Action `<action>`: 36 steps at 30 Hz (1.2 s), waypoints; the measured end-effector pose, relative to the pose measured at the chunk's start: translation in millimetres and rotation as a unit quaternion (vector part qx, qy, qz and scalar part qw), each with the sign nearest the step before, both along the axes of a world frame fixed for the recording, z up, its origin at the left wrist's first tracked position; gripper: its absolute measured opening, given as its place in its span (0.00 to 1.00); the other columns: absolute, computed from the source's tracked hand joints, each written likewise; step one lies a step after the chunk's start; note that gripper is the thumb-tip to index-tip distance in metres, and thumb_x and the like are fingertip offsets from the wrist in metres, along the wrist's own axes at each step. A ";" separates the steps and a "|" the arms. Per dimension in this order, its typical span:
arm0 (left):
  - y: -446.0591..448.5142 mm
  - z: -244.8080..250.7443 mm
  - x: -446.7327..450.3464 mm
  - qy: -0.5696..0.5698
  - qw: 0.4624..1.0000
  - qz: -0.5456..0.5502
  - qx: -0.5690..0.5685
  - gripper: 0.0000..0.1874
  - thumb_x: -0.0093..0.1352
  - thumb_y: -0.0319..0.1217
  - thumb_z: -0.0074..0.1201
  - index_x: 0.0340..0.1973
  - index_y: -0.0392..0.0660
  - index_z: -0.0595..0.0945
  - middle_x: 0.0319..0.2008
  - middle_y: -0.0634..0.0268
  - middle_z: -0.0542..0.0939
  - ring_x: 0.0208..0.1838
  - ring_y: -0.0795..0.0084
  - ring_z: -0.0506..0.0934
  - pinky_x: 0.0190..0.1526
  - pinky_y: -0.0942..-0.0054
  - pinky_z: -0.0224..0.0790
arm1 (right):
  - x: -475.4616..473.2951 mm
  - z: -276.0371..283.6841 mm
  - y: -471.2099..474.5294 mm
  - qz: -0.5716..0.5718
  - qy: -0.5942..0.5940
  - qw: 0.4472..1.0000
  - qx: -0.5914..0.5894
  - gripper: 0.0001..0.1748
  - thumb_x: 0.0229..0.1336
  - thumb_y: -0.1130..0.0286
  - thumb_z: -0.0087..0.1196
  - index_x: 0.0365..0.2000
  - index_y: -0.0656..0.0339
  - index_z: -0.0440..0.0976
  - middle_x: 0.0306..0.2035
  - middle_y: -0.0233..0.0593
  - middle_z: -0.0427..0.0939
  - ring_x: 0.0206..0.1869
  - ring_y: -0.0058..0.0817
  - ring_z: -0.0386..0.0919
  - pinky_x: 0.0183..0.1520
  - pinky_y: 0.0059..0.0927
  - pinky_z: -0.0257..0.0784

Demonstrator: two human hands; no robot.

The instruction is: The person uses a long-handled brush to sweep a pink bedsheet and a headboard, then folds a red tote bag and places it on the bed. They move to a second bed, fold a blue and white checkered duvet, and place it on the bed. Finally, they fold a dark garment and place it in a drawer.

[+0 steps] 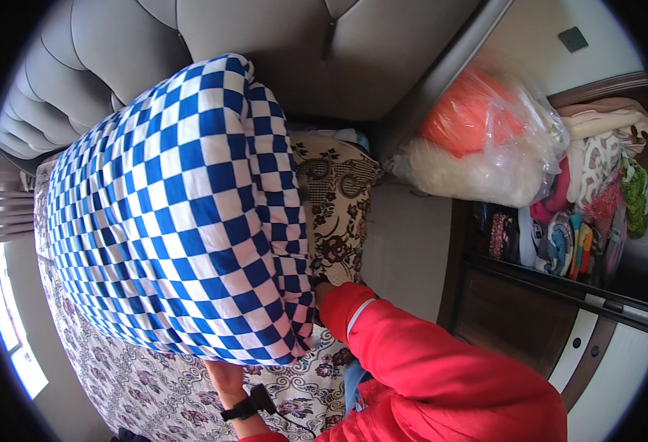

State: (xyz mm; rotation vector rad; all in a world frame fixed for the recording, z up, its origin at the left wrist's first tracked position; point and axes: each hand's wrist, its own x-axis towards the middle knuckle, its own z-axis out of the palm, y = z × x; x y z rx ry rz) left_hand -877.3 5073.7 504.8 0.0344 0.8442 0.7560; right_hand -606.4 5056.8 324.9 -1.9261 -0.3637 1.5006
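A thick folded comforter point(180, 210) with blue and white checks fills the middle of the view, over the bed and before the headboard. My left hand point(227, 378) reaches under its near edge and holds it from below. A black strap with a small box circles that wrist. At the comforter's right side, my right hand point(322, 291) grips the folded layers, its fingers hidden behind them. Both sleeves are red. Beneath the comforter spreads a floral-patterned bed cover point(152, 387).
A grey tufted headboard point(279, 44) stands behind the bed. To the right, a clear plastic bag point(484, 138) holds orange and cream fluffy items. Beyond it, folded fabrics point(594, 160) crowd a dark wooden cabinet point(511, 315). A window point(14, 326) is at left.
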 end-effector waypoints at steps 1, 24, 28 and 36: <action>2.2 -6.7 1.0 0.013 1.000 -0.018 0.015 0.35 0.72 0.52 0.39 0.67 0.44 0.56 0.67 0.60 0.61 0.67 0.57 0.60 0.67 0.53 0.50 | 0.5 2.7 -8.4 -0.003 -0.016 1.000 -0.007 0.20 0.58 0.58 0.50 0.43 0.65 0.71 0.36 0.52 0.75 0.36 0.42 0.74 0.38 0.38 0.68; -270.3 26.8 -161.7 0.376 0.854 -0.360 -0.017 0.16 0.55 0.19 0.61 0.40 0.35 0.80 0.34 0.62 0.81 0.36 0.73 0.78 0.40 0.75 0.73 | 147.5 289.5 -357.5 0.197 -0.305 0.927 -0.096 0.22 0.60 0.49 0.50 0.34 0.60 0.64 0.25 0.52 0.74 0.30 0.49 0.76 0.33 0.44 0.68; -306.4 40.0 -164.1 0.381 0.855 -0.345 -0.064 0.16 0.57 0.19 0.58 0.41 0.36 0.79 0.33 0.65 0.80 0.34 0.75 0.77 0.39 0.77 0.72 | 93.4 287.1 -314.8 0.476 -0.125 0.870 0.008 0.23 0.59 0.45 0.48 0.39 0.55 0.70 0.27 0.45 0.77 0.32 0.46 0.77 0.34 0.42 0.71; -383.8 105.3 -155.7 0.373 0.894 -0.219 -0.118 0.15 0.57 0.15 0.57 0.39 0.40 0.79 0.33 0.68 0.79 0.35 0.78 0.76 0.41 0.79 0.71 | 5.8 181.8 -233.6 0.686 -0.163 0.708 -0.028 0.18 0.54 0.48 0.50 0.37 0.49 0.74 0.31 0.43 0.79 0.36 0.42 0.79 0.37 0.46 0.72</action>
